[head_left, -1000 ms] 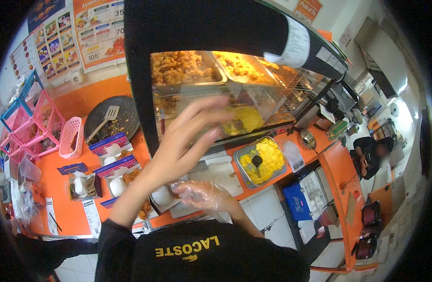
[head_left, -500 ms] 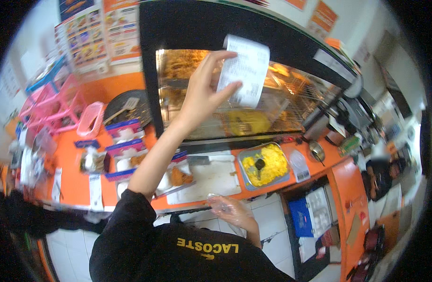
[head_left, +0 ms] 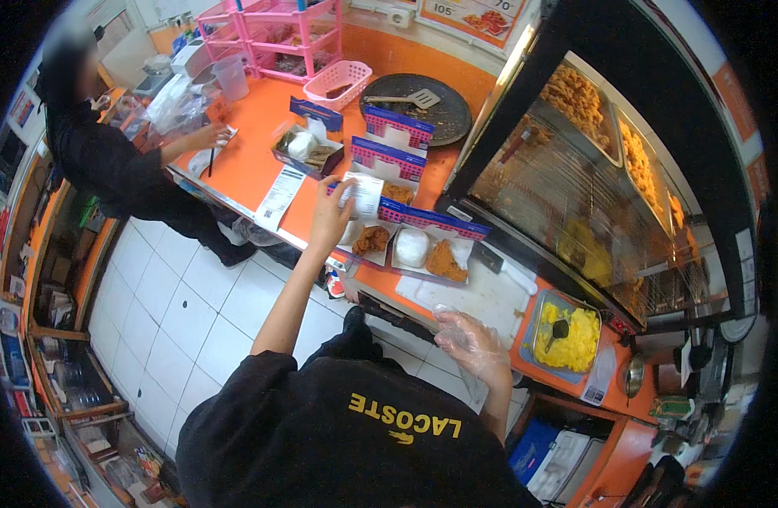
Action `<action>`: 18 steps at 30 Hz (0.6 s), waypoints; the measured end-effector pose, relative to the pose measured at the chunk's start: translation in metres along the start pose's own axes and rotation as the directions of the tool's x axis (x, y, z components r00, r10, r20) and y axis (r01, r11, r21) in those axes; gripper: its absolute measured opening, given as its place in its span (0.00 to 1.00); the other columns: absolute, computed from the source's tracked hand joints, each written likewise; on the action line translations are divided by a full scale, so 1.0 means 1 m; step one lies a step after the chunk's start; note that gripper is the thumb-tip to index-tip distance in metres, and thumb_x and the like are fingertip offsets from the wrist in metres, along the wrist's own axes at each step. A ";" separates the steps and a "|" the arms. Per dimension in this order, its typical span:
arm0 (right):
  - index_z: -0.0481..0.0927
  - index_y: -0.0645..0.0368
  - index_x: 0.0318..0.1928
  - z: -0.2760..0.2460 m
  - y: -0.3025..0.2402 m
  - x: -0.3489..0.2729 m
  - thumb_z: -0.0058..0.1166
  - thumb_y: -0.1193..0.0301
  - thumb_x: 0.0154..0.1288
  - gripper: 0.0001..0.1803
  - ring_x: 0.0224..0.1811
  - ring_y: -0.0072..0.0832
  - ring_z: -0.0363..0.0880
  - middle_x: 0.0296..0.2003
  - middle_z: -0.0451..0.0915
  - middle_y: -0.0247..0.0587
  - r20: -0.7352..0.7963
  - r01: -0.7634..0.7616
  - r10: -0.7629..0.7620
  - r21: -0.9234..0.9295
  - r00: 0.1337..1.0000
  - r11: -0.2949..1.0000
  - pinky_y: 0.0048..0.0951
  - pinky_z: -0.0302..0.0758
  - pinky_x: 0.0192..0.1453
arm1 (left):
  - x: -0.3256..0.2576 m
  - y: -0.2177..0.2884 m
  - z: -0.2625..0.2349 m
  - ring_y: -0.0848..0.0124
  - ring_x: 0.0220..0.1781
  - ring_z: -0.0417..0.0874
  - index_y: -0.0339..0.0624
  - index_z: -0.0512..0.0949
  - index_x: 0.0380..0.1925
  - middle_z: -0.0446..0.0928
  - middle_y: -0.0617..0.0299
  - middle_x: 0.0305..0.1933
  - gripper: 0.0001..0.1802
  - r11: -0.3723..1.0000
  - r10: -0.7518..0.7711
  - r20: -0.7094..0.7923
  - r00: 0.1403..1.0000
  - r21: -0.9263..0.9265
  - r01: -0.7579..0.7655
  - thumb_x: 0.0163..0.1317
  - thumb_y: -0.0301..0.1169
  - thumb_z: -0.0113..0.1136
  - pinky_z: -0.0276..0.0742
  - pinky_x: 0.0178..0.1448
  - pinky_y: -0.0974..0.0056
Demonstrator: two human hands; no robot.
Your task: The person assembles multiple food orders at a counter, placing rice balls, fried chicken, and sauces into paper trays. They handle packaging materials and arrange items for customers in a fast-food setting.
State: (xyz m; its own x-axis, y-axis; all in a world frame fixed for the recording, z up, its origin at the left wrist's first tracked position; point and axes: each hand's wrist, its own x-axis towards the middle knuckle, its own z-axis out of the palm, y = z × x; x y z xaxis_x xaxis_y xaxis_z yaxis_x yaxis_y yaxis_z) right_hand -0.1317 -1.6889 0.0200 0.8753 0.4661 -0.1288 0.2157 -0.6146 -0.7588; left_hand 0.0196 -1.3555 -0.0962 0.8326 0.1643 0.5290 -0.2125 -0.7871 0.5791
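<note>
Between the fingers of my left hand (head_left: 328, 212) is a white printed receipt (head_left: 362, 193), held over the row of food boxes. Just below it, the front box (head_left: 429, 256) carries a rice ball (head_left: 412, 246) and a piece of fried chicken (head_left: 447, 261). A similar box beside it has more fried chicken (head_left: 371, 240). My right hand (head_left: 469, 343) wears a clear plastic glove and hovers at the counter edge near the white cutting board (head_left: 482, 296). Its fingers are loosely bent, and I see nothing in them. A knife (head_left: 506, 269) lies across the board's far side.
Another receipt (head_left: 279, 196) lies on the orange counter (head_left: 251, 127) by a separate food box (head_left: 308, 146). A glass warmer (head_left: 592, 169) with fried food stands right, near a tray of yellow food (head_left: 567, 334). A co-worker (head_left: 126, 161) writes at the left.
My view has turned left. My left hand has lowered the receipt from in front of the warmer to above the food boxes. My gloved right hand stays near the counter edge.
</note>
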 end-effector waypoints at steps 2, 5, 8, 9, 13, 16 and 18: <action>0.75 0.55 0.54 -0.001 -0.010 0.016 0.58 0.63 0.61 0.21 0.54 0.34 0.77 0.53 0.77 0.41 0.029 0.062 -0.062 0.020 0.998 0.998 0.33 0.71 0.58 | 0.002 0.004 -0.002 0.54 0.52 0.75 0.45 0.73 0.53 0.64 0.51 0.59 0.21 1.000 -0.005 0.032 0.999 0.009 0.005 0.59 0.32 0.59 0.75 0.52 0.54; 0.74 0.56 0.53 0.004 -0.015 0.036 0.60 0.65 0.59 0.22 0.52 0.35 0.79 0.51 0.78 0.42 0.054 0.110 -0.109 -0.013 0.993 0.994 0.33 0.73 0.56 | 0.008 0.019 -0.019 0.57 0.41 0.80 0.46 0.71 0.55 0.63 0.54 0.59 0.24 0.982 -0.190 0.082 0.978 -0.008 0.191 0.59 0.38 0.61 0.77 0.44 0.56; 0.74 0.58 0.53 0.010 -0.015 0.054 0.60 0.68 0.59 0.22 0.50 0.35 0.79 0.49 0.79 0.43 0.060 0.117 -0.117 0.014 0.991 0.993 0.33 0.74 0.55 | 0.019 0.015 -0.043 0.59 0.39 0.81 0.44 0.67 0.58 0.63 0.54 0.59 0.28 0.975 -0.219 -0.004 0.976 0.019 0.219 0.59 0.39 0.62 0.78 0.43 0.57; 0.74 0.58 0.54 0.011 -0.015 0.057 0.60 0.69 0.59 0.22 0.50 0.34 0.79 0.49 0.79 0.43 0.068 0.111 -0.113 0.036 0.991 0.993 0.33 0.74 0.55 | 0.021 0.008 -0.048 0.59 0.39 0.81 0.44 0.66 0.59 0.62 0.54 0.59 0.29 0.974 -0.224 -0.037 0.974 0.025 0.225 0.59 0.39 0.62 0.78 0.43 0.57; 0.72 0.59 0.55 0.004 -0.017 0.075 0.58 0.71 0.60 0.22 0.52 0.33 0.77 0.50 0.78 0.44 0.084 -0.014 0.001 0.153 0.996 0.988 0.32 0.73 0.56 | 0.043 -0.060 -0.066 0.61 0.40 0.81 0.39 0.63 0.59 0.61 0.52 0.59 0.29 0.974 -0.211 0.015 0.977 -0.078 0.212 0.60 0.32 0.61 0.78 0.44 0.57; 0.72 0.60 0.55 -0.001 -0.047 0.098 0.59 0.71 0.60 0.22 0.54 0.32 0.76 0.53 0.76 0.46 0.059 -0.120 0.110 0.217 0.992 0.969 0.32 0.72 0.58 | 0.081 -0.103 -0.077 0.61 0.41 0.81 0.38 0.65 0.57 0.62 0.52 0.58 0.25 0.981 -0.158 0.080 0.984 -0.102 0.166 0.60 0.30 0.59 0.78 0.44 0.58; 0.73 0.63 0.54 -0.005 -0.082 0.129 0.58 0.70 0.59 0.22 0.52 0.30 0.77 0.52 0.76 0.45 -0.039 -0.057 0.062 0.117 0.997 0.992 0.30 0.71 0.57 | 0.118 -0.134 -0.082 0.60 0.42 0.81 0.37 0.66 0.55 0.62 0.52 0.57 0.23 0.976 -0.166 0.110 0.980 -0.122 0.179 0.61 0.30 0.58 0.77 0.45 0.58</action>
State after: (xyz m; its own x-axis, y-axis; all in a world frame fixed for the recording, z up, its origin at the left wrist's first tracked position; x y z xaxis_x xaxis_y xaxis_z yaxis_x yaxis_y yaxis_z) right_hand -0.0342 -1.5815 0.0690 0.9033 0.4016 -0.1507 0.1130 -0.5618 -0.8195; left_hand 0.1049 -1.1825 -0.0603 0.9076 0.2263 0.3536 -0.1206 -0.6662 0.7359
